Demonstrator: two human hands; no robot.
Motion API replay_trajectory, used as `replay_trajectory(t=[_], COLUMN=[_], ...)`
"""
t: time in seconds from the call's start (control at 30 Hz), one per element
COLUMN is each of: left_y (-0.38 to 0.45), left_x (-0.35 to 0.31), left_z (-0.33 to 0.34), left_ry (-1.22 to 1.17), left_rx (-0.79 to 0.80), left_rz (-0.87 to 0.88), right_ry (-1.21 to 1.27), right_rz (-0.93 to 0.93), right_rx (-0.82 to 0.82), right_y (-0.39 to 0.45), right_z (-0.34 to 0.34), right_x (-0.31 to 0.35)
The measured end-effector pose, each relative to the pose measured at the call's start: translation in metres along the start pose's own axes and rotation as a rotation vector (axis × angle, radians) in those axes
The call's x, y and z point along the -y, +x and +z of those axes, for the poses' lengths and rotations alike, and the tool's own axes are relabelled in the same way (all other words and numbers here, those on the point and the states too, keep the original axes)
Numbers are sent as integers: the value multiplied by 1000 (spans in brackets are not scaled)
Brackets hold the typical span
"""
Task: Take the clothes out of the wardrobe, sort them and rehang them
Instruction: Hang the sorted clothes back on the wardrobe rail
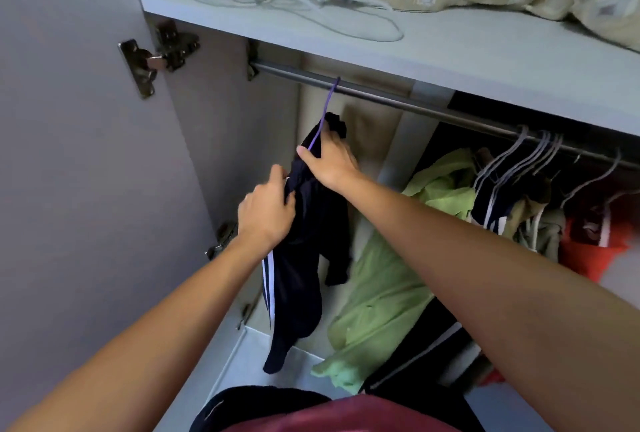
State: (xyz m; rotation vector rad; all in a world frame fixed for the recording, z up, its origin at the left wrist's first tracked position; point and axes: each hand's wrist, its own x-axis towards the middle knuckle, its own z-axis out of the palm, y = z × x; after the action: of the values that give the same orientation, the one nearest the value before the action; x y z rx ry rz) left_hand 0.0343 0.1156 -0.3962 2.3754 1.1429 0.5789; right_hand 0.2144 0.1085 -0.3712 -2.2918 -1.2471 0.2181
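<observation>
Now both hands grip dark trousers (304,258) on a purple hanger (323,120); left hand (266,213) bunches the cloth; right hand (332,163) clasps the top

At frame centre we see both hands, left hand (266,210) and right hand (330,161), gripping dark striped trousers (298,279) on a purple hanger (327,109) hooked over the rail (398,100).

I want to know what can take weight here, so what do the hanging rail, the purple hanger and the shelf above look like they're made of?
The dark round hanging rail looks like metal with a dull sheen. The thin purple hanger is probably coated wire or plastic; I cannot tell which. The pale grey shelf looks like matt laminated board, judging by its flat smooth edge.
</observation>
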Motion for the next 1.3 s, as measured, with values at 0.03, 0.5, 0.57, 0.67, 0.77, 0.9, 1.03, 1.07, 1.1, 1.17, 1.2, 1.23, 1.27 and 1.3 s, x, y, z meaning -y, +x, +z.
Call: replay_trajectory(t=[0.03,0.5,0.57,0.67,0.77,0.9,1.03,1.07,1.1,1.17,1.2,1.23,1.27,1.3], left_y=[2,-23,-33,-47,-56,-69,-102,-113,-124,-146,-156,-167,-178,-189], left_x=[6,57,56,52,48,45,50,52,54,54,52,49,46,41], left_z=[-6,-39,-48,-69,-93,-128,-148,-149,-148,-147,-147,-147,-148,-150], left_ry=[29,278,246,195,156,200,249,258,268,299,310,318,327,335], left_rx=[5,-28,-30,-5,35,35,34,31,25,9,-5,-23,-46,-74], left_rz=[7,8,-11,-49,-95,-57,-33,-48,-73,-151,-197,-248,-301,-352], right_ry=[6,-55,-102,-126,-147,-154,-98,-89,-78,-43,-13,23,66,105], right_rz=[-4,-29,-68,-76,-94,-157,-265,-302,-334,-394,-427,-462,-497,-537], right_rx=[25,194,238,272,248,198,206,210,220,250,262,275,288,301], right_y=[5,50,38,9,-33,-92,-130,-138,-145,-158,-163,-168,-173,-179], right_z=[3,31,25,12,4,1,-11,-15,-19,-24,-26,-27,-26,-25], right_x=[7,84,85,83,81,88,95,95,95,93,93,94,97,102])
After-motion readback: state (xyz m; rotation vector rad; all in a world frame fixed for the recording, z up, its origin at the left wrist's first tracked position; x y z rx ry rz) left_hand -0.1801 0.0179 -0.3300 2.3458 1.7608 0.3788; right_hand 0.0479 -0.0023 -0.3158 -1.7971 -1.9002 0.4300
